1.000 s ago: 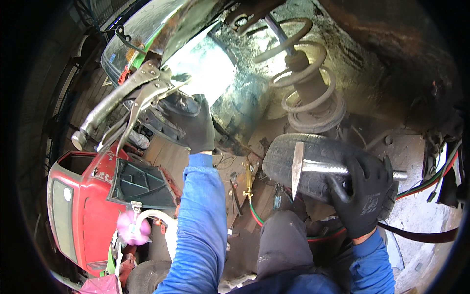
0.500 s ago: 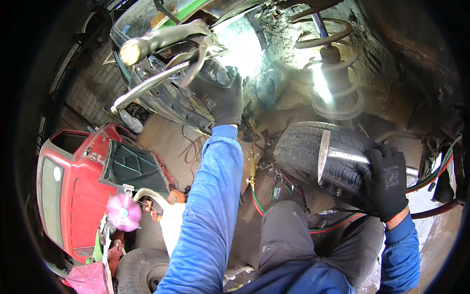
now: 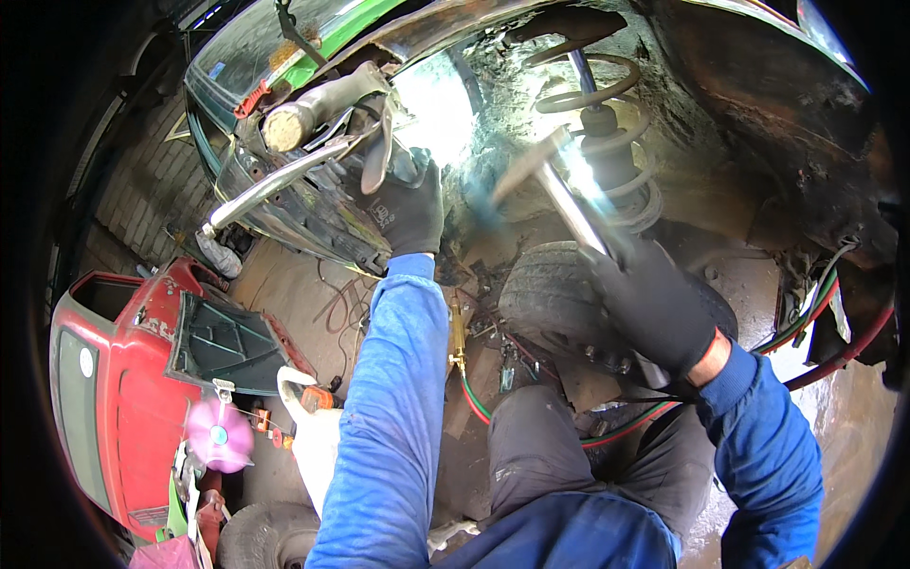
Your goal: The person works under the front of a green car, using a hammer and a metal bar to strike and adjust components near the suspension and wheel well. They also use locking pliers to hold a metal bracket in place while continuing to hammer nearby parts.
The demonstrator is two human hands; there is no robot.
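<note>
The right hand [image 3: 659, 308] is closed around the handle of a hammer [image 3: 571, 211], whose blurred head is above the tyre [image 3: 542, 284] and in front of the spring [image 3: 583, 100]. The left hand [image 3: 412, 213] is at the metal panel [image 3: 313, 204], just beside the big pliers [image 3: 334, 100]; its fingers are partly hidden, so I cannot tell if they grip something. The pliers' long handles stick out to the left, over this panel. The tyre stands close behind the right hand and takes much of the space there. Near the knees lie a brass torch [image 3: 458, 337] and a red and green hose [image 3: 626, 427]. Farther left are a pink fan [image 3: 219, 434] and a red car body [image 3: 156, 398].
</note>
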